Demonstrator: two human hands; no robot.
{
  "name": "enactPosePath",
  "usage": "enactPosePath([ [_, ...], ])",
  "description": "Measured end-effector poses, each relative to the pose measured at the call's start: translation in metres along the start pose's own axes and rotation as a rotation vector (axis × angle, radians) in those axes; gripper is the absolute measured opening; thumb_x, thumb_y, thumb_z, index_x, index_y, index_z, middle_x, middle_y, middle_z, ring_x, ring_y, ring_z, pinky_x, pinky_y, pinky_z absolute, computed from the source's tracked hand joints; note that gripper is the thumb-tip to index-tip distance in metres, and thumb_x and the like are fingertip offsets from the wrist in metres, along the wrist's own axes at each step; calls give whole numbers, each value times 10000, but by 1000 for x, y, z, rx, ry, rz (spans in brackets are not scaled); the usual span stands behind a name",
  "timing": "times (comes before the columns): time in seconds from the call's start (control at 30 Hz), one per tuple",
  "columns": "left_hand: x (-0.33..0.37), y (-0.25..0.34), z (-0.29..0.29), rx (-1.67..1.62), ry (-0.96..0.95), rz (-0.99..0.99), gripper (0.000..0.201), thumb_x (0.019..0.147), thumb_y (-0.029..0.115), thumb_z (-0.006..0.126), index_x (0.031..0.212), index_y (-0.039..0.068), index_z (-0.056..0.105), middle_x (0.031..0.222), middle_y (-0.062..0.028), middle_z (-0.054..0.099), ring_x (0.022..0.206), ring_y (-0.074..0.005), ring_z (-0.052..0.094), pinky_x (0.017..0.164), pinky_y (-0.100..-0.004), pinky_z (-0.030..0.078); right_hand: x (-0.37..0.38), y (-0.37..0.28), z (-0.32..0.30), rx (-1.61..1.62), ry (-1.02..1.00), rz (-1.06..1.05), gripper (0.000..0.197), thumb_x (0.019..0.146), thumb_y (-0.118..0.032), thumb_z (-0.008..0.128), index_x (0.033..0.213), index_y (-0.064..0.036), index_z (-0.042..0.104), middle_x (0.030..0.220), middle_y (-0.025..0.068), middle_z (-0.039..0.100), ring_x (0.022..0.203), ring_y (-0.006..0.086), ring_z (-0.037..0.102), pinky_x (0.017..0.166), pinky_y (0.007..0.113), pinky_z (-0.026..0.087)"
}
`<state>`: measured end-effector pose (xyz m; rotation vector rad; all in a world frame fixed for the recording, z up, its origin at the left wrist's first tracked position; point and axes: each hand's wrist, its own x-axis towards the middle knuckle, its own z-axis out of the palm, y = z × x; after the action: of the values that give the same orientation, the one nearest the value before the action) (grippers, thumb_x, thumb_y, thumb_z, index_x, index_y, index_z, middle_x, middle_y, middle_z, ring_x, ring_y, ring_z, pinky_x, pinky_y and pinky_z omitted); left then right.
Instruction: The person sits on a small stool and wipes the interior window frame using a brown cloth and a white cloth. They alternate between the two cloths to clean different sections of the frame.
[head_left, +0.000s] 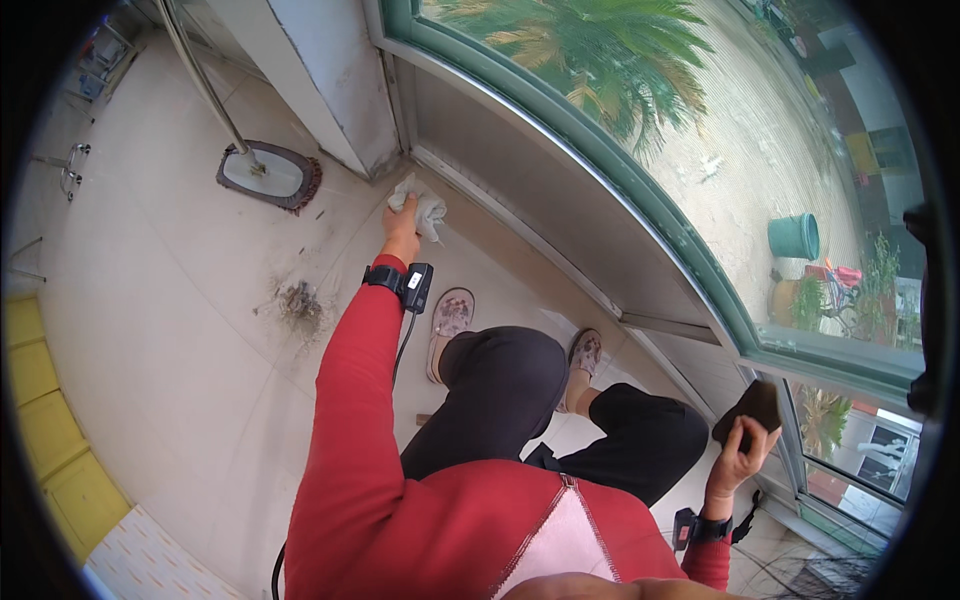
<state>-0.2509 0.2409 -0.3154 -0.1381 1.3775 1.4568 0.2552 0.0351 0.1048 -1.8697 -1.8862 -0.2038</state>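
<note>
My left hand (pixel 403 228) reaches forward, low near the foot of the wall, its fingers closed on a crumpled white cloth or tissue (pixel 430 212). Off to the right, beside the window frame, my right hand (pixel 742 462) grips a dark brown, flat-sided piece (pixel 757 405) between thumb and fingers. Its exact kind does not show. Both wrists carry black straps with small boxes. My knees are bent, and my patterned shoes (pixel 453 311) rest on the tiled floor near the wall.
A mop (pixel 262 174) stands on the floor at the upper left. A small heap of grey dirt (pixel 298 302) lies left of my arm. The green-framed window (pixel 590 165) and grey panel (pixel 500 160) border the right side. Yellow drawers (pixel 60 430) line the left edge.
</note>
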Motion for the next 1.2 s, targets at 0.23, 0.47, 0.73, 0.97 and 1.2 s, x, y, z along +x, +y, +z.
enactPosePath([
  [0.23, 118, -21, 21, 459, 242, 267, 445, 888, 166, 644, 1296, 46, 515, 1234, -180, 623, 1022, -295, 639, 856, -426, 518, -38, 29, 33, -58, -115, 70, 206, 837, 99, 631, 973, -55, 638, 1295, 210, 539, 1203, 371, 543, 1019, 417, 426],
  [0.47, 195, -42, 59, 471, 249, 191, 337, 870, 138, 645, 1188, 36, 605, 1108, -145, 681, 970, -295, 662, 832, -421, 515, -41, 26, 21, -73, -152, 169, 186, 846, 114, 593, 962, -31, 596, 1113, 156, 523, 1034, 308, 543, 924, 365, 441],
  [0.73, 144, 18, 108, 13, 121, 321, 235, 879, 118, 653, 1085, 4, 656, 1021, -132, 679, 870, -249, 651, 745, -384, 511, -52, 28, 18, -138, -122, 146, 171, 851, 109, 574, 956, -25, 582, 1046, 137, 514, 982, 283, 529, 875, 351, 437],
  [0.97, 9, 117, 165, -257, 25, 632, 380, 859, 38, 690, 1221, -34, 599, 1092, -94, 651, 948, -202, 606, 824, -337, 504, -52, 26, 18, -89, -140, 173, 121, 922, 44, 575, 990, -54, 600, 1152, 123, 535, 1068, 266, 531, 954, 349, 420],
  [1.2, 16, 94, 172, 384, 355, 1523, 495, 803, -61, 668, 1277, 53, 583, 1176, -133, 536, 1059, -299, 556, 923, -389, 466, -43, 18, 27, -88, -130, 165, 164, 877, 114, 564, 963, -25, 585, 1029, 122, 516, 974, 283, 520, 891, 356, 429],
])
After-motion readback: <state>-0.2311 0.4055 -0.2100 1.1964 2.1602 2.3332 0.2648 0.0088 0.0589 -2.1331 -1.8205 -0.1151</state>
